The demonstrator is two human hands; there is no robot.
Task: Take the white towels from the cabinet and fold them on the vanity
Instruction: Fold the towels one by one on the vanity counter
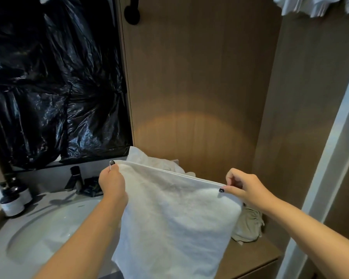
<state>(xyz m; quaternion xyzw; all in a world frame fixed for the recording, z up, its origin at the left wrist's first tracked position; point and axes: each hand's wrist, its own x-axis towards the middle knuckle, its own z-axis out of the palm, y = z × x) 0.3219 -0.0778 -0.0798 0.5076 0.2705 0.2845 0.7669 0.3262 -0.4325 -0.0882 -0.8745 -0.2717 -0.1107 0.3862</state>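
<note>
At the far left you have two dark pump bottles (14, 198) standing on the bench (0, 248), beside the pale round basin (54, 224). Black plastic sheeting (54, 81) covers the wall above, and a dark tap (75, 178) stands behind the basin.

Your left hand (112, 184) pinches the upper left corner of the white towel (175, 218), fingers curled round the hem. The towel hangs doubled, its top edge stretched taut and sloping down toward your right hand (243, 187), which pinches the upper right corner between thumb and curled fingers. The cloth hangs below and between both hands, in front of the bench; whether its lower end touches the bench cannot be told.

Behind the held edge lies a crumpled heap of white cloth (149, 160) against the wooden back panel (199, 87). Just right of the towel, under your right wrist, a beige cloth (249, 224) lies bunched on the wooden surface. At the top right, more white towels (314, 6) hang over a shelf's edge.
</note>
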